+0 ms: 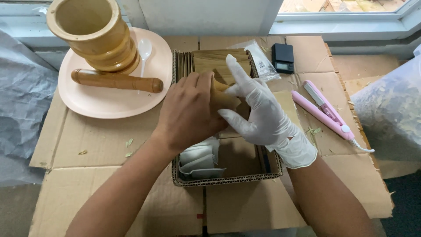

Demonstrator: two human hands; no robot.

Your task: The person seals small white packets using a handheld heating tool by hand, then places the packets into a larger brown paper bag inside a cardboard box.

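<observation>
My bare left hand [190, 109] and my right hand [258, 112] in a white glove meet over a shallow cardboard tray [228, 179]. Together they hold a small brown paper pouch [223, 97]; the left hand grips it from the left, the gloved fingers touch it from the right with the forefinger pointing up. Behind them a row of several brown pouches [219, 61] stands upright in the tray's far end. A few white pouches [199, 160] lie in the tray's near left corner.
A pink plate [105, 103] at the back left carries a wooden mortar [94, 33], a wooden pestle [116, 80] and a white plastic spoon [144, 50]. A pink sealing tool [326, 109], a small black scale [283, 57] and a clear bag of dried leaves [390, 109] are on the right.
</observation>
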